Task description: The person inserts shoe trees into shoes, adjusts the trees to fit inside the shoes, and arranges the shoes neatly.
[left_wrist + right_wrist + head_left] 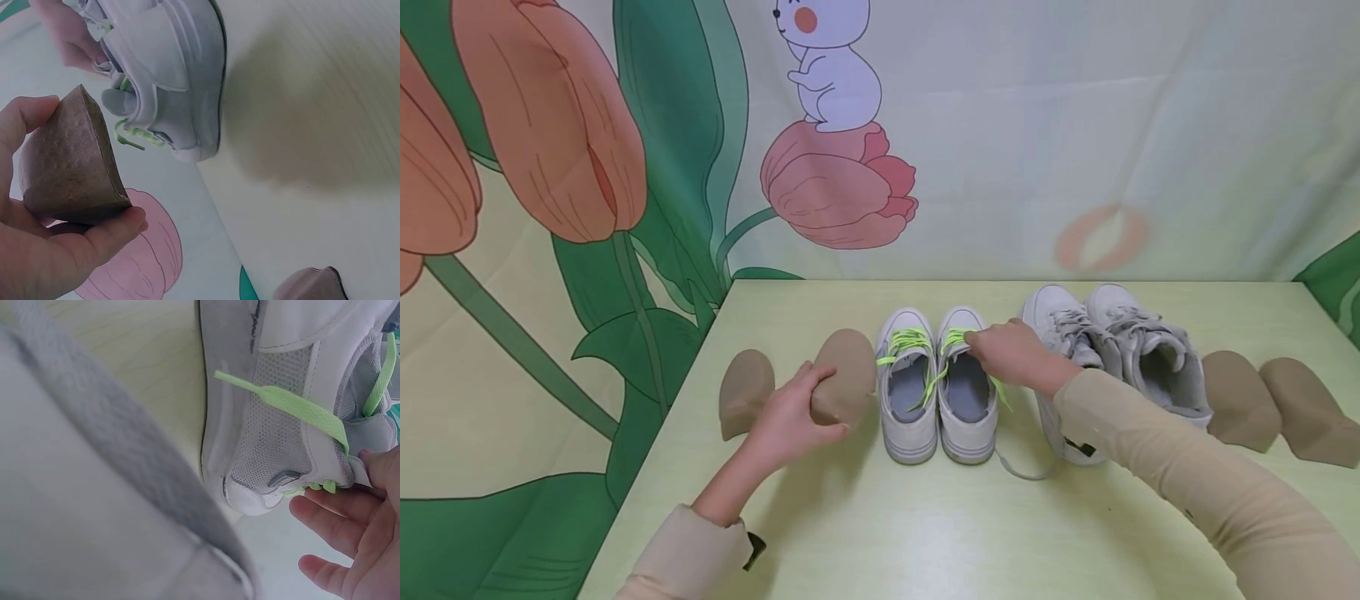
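Observation:
My left hand [790, 421] grips a brown molded-pulp shoe insert [845, 375], thumb and fingers on opposite sides. In the left wrist view the held insert [75, 162] shows its cut edge, and the fingertips wrap its rim. Just to its right two white sneakers with lime laces stand side by side, toes away from me: a left sneaker [910, 437] and a right sneaker [968, 437]. My right hand [1015, 354] pinches the tongue [359, 471] of the right sneaker between thumb and finger, its other fingers spread. Lime laces [300, 412] hang loose over the side.
Another brown insert [747, 396] lies left of my left hand. Right of the lime-laced pair stand bigger white sneakers [1187, 408] with grey laces, partly behind my right forearm. Two more inserts [1240, 400] lie beyond them. A printed cloth [1000, 167] hangs behind the table [887, 533].

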{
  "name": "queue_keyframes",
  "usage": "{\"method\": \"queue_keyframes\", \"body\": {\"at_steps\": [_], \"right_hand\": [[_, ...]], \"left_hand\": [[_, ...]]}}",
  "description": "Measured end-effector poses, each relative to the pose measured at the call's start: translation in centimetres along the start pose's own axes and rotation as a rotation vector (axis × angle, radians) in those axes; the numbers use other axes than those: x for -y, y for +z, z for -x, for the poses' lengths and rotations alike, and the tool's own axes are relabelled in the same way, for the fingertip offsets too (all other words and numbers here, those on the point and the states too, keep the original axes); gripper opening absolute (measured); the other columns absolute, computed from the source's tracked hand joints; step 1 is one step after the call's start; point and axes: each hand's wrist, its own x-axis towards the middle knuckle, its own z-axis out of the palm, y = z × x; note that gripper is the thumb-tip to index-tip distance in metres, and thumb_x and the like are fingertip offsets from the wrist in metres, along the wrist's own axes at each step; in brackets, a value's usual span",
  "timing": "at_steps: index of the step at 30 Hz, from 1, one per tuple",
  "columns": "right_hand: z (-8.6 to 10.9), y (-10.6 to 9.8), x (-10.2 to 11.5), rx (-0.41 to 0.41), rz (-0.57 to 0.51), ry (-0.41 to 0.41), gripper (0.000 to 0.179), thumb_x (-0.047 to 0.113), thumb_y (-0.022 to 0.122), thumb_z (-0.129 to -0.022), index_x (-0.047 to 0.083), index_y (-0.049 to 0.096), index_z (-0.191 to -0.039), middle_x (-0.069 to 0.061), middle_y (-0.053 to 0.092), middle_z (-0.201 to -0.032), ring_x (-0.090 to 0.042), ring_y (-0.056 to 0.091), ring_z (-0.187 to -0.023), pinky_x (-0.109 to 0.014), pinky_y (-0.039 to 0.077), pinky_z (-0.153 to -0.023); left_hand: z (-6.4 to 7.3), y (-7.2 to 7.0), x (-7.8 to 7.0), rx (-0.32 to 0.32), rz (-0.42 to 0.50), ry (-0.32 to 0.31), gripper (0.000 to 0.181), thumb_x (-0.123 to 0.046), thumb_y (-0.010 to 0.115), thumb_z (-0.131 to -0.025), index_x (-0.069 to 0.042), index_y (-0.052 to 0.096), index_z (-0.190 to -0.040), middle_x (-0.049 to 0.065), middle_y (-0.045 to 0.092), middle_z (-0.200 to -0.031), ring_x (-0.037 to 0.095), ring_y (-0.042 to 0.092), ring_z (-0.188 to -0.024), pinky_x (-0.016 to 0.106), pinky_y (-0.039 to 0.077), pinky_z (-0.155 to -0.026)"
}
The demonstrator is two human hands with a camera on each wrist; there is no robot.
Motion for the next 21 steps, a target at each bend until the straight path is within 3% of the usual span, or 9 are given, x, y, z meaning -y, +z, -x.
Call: {"method": "queue_keyframes", "body": {"at_steps": [4, 11, 17, 21], "right_hand": [[0.0, -0.1, 0.0, 0.007, 0.012, -0.004, 0.01, 0.018, 0.054, -0.086, 0.014, 0.053, -0.076, -0.001, 0.059, -0.061, -0.022, 0.058, -0.06, -0.043, 0.042, -0.065], [0.0, -0.2, -0.1, -0.01, 0.028, -0.017, 0.011, 0.018, 0.056, -0.084, 0.014, 0.052, -0.075, -0.002, 0.058, -0.059, -0.022, 0.058, -0.059, -0.043, 0.041, -0.065], [-0.1, -0.5, -0.2, -0.007, 0.02, -0.024, 0.012, 0.017, 0.055, -0.084, 0.014, 0.052, -0.072, -0.003, 0.059, -0.061, -0.023, 0.058, -0.06, -0.042, 0.042, -0.061], [-0.2, -0.7, -0.3, -0.006, 0.011, -0.033, 0.014, 0.017, 0.055, -0.084, 0.014, 0.052, -0.07, -0.004, 0.058, -0.061, -0.024, 0.057, -0.059, -0.04, 0.043, -0.055]], "left_hand": [[0.2, -0.2, -0.7, 0.019, 0.011, 0.012, 0.074, -0.026, 0.073, -0.065, -0.011, 0.041, -0.13, 0.022, 0.031, -0.139, 0.034, 0.039, -0.123, 0.045, 0.039, -0.093], [0.3, -0.1, -1.5, 0.07, 0.068, 0.036, 0.073, -0.023, 0.073, -0.065, -0.011, 0.041, -0.129, 0.019, 0.033, -0.139, 0.031, 0.03, -0.129, 0.045, 0.036, -0.096], [0.4, 0.2, -2.2, 0.094, 0.079, 0.087, 0.072, -0.023, 0.074, -0.064, -0.01, 0.043, -0.128, 0.024, 0.029, -0.139, 0.033, 0.04, -0.122, 0.045, 0.039, -0.093], [0.6, 0.4, -2.8, 0.113, 0.087, 0.114, 0.071, -0.023, 0.075, -0.064, -0.011, 0.044, -0.127, 0.023, 0.029, -0.139, 0.032, 0.04, -0.123, 0.044, 0.038, -0.095]]}}
